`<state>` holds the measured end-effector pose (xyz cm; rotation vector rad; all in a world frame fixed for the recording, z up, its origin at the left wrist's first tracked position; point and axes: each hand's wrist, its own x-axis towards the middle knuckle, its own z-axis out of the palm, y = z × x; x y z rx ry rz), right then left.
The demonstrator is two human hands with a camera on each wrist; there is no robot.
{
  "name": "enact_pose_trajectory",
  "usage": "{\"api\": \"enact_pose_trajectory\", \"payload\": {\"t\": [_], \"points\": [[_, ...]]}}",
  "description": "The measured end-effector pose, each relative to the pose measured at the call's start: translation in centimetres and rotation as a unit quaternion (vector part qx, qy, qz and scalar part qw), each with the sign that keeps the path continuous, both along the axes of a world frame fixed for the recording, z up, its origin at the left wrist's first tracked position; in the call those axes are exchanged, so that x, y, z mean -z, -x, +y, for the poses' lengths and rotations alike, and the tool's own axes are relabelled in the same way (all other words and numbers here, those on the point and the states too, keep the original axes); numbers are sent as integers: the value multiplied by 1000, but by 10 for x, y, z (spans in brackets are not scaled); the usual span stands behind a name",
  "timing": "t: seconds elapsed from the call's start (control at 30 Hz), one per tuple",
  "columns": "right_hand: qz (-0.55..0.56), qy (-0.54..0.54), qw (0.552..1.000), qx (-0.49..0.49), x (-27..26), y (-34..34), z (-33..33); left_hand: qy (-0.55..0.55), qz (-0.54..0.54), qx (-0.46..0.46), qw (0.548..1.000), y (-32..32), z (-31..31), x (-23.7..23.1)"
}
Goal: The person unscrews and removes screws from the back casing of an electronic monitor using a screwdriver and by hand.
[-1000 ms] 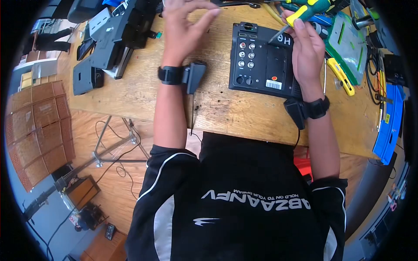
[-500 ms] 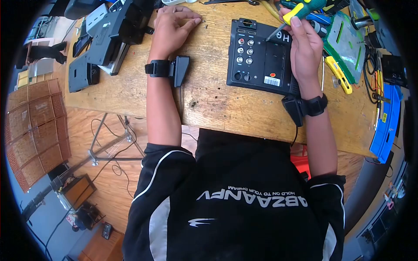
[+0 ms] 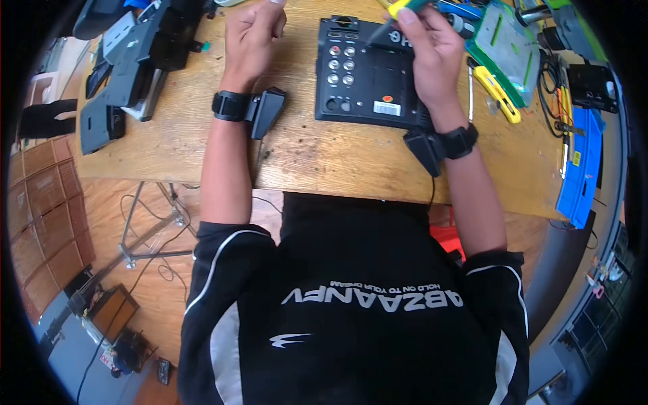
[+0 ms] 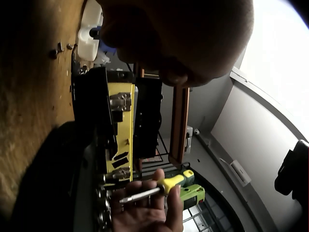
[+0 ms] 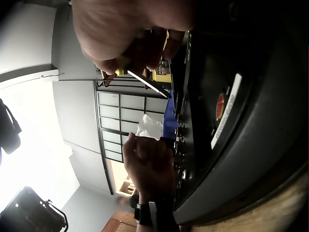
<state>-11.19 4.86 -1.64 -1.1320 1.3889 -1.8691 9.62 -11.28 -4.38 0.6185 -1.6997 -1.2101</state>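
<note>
My right hand grips a screwdriver by its yellow and green handle. Its metal shaft slants down to the back of a black device, which lies flat on the wooden table. Round metal connectors line its left part, and a white label with a red dot sits near its front edge. To the left of the device my left hand is held with curled fingers, the thumb against the index finger; I cannot tell whether something tiny is pinched there. The right wrist view also shows this left hand as a near fist.
Dark equipment cases stand on the left of the table. Right of the device lie a yellow cutter, a green-edged tray and black cables. A blue bin hangs at the right edge. Small metal bits lie on the wood.
My left hand came down to the table beside small metal bits, then curled its fingers and drew away to the left. My right hand keeps the screwdriver over the device. The head view has shifted.
</note>
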Motion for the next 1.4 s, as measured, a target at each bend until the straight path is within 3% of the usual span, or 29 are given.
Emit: {"api": "enact_pose_trajectory", "payload": {"t": [0.07, 0.13, 0.23, 0.33, 0.6, 1.1, 1.2, 1.27, 1.3, 1.37, 1.4], "points": [[-8, 44, 999, -23, -7, -12, 4, -72, -57, 57, 994, 6, 15, -4], [100, 16, 994, -34, -5, -13, 21, -119, -32, 65, 990, 17, 31, -17], [131, 14, 991, 6, -2, -31, 43, 15, -126, 136, 982, 21, 38, -26], [149, 7, 989, 16, 3, -40, 57, -11, -124, 164, 979, 22, 37, -26], [126, -17, 992, 9, 5, -44, 60, 2, -148, 149, 978, 20, 36, -30], [196, 23, 980, -14, 8, -38, 58, -7, -152, 166, 974, 20, 38, -32], [283, 30, 958, -24, 1, -34, 56, -69, -95, 221, 968, 19, 38, -29], [306, 29, 949, -66, 1, -30, 56, -47, 16, 324, 945, 20, 35, -19], [306, 28, 949, -65, 1, -30, 56, -47, 17, 325, 944, 17, 33, -25], [305, 19, 950, -59, 2, -31, 57, -105, -125, 422, 892, 7, 32, -45], [306, 19, 950, -58, 2, -31, 57, -106, -125, 423, 891, 6, 36, -48]]}}
